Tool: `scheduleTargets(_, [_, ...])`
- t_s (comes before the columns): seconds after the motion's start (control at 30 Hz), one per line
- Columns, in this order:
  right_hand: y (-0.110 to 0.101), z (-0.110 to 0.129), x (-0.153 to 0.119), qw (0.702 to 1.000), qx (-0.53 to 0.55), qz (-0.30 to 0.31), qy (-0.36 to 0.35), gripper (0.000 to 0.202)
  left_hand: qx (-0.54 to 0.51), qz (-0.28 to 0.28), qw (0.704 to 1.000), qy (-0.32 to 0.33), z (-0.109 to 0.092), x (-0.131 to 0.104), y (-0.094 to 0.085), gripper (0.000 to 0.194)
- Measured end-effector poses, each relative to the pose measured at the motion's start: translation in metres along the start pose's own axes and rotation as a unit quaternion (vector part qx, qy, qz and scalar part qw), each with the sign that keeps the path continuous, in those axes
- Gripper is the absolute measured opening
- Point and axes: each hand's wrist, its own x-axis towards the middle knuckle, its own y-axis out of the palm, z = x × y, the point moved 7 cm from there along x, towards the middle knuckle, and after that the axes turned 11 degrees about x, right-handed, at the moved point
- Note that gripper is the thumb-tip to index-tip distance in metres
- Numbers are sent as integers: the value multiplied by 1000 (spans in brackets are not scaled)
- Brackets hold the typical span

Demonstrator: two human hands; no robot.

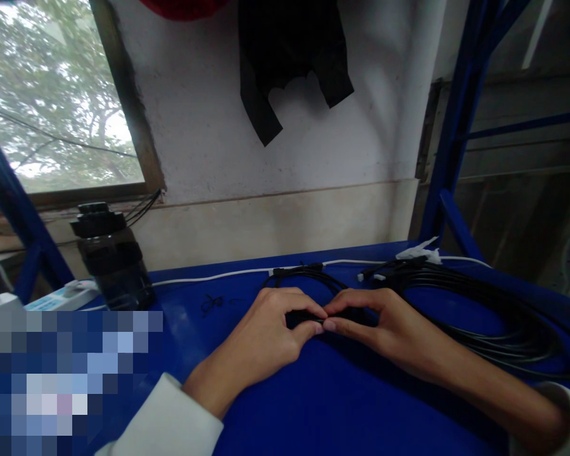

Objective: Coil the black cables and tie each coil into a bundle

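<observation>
My left hand (270, 329) and my right hand (380, 323) meet at the middle of the blue table (323, 392). Both pinch a small coiled black cable (308, 275) between thumb and fingers, the fingertips touching. The coil's far loop shows behind my hands. Both wrists rest on the table, white sleeves at the frame's bottom.
A larger bundle of black cables (484, 310) lies to the right. A white cord (218, 275) runs along the table's back edge. A black cylindrical device (111, 256) and a power strip (59, 296) stand at the left. Blue rack posts (451, 126) rise on the right; dark cloth (289, 57) hangs on the wall.
</observation>
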Motion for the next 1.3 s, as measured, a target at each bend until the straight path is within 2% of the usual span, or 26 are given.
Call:
scheduleTargets(0.3, [2, -2, 0, 999, -9, 19, -34, 20, 5, -7, 999, -44, 3, -1, -3, 10])
scheduleTargets(0.7, [1, -4, 0, 998, -34, 23, -49, 22, 13, -10, 999, -39, 6, 0, -1, 9])
scheduleTargets(1.3, [0, -4, 0, 997, -69, 10, -24, 21, 14, -8, 1000, -27, 5, 0, 0, 6])
